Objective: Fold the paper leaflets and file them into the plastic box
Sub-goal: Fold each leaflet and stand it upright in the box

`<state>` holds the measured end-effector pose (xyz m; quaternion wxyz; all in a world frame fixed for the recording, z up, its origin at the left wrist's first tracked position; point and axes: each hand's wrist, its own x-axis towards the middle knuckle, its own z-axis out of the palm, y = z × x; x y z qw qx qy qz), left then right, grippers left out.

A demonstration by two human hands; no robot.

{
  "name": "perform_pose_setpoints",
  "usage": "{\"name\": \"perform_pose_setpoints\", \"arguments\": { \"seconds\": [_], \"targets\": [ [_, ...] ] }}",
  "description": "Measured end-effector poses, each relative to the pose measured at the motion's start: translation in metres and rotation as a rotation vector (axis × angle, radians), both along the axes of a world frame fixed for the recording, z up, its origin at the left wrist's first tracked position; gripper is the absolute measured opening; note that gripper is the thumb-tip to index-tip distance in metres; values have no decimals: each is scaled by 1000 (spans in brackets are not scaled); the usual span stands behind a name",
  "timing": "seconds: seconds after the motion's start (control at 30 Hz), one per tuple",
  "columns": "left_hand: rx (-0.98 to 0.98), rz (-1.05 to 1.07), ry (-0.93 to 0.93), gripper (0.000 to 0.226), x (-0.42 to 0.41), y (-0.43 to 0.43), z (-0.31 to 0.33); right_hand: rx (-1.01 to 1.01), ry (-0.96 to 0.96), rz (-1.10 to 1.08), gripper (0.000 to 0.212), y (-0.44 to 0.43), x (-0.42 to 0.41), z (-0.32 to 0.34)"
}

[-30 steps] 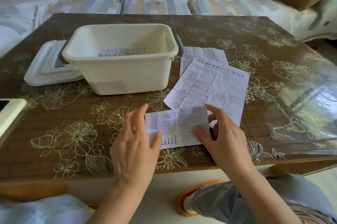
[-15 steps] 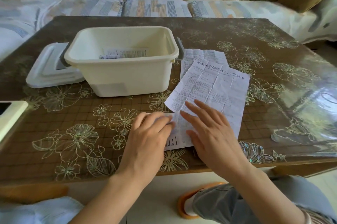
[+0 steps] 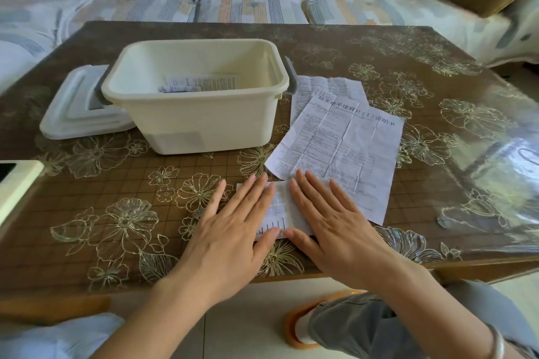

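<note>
Both hands lie flat on the folded leaflet [image 3: 280,207] at the near edge of the table [image 3: 379,46] — the left hand [image 3: 230,230] and the right hand [image 3: 335,224] side by side, fingers straight and slightly spread, pressing the paper down with the thumbs almost meeting at its near edge. Just beyond the right fingertips a large unfolded leaflet [image 3: 344,148] overlaps another sheet [image 3: 329,87] — both beside the cream plastic box [image 3: 201,125], which has folded papers [image 3: 201,82] inside and its lid [image 3: 78,107] lying to its left.
</note>
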<state>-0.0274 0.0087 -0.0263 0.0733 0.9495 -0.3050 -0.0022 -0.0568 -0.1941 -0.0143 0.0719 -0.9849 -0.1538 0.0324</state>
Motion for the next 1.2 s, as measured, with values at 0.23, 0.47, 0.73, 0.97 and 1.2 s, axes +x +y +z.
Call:
{"name": "perform_pose_setpoints", "arguments": {
  "seconds": [0.23,0.47,0.73,0.97,1.2],
  "targets": [
    [39,-23,57,85,2,3,5,137,-178,132,68,-26,4,5],
    [-24,-58,10,90,8,3,12,148,-542,334,25,-33,3,4],
    [-481,-90,-228,24,-7,12,10,358,-473,173,21,-16,-12,13],
    [-581,181,-88,27,-4,9,12,468,-356,-98,22,-8,-7,6],
    [-447,213,-154,47,1,6,12,270,-337,-155,21,-3,-7,2]
  ]
}}
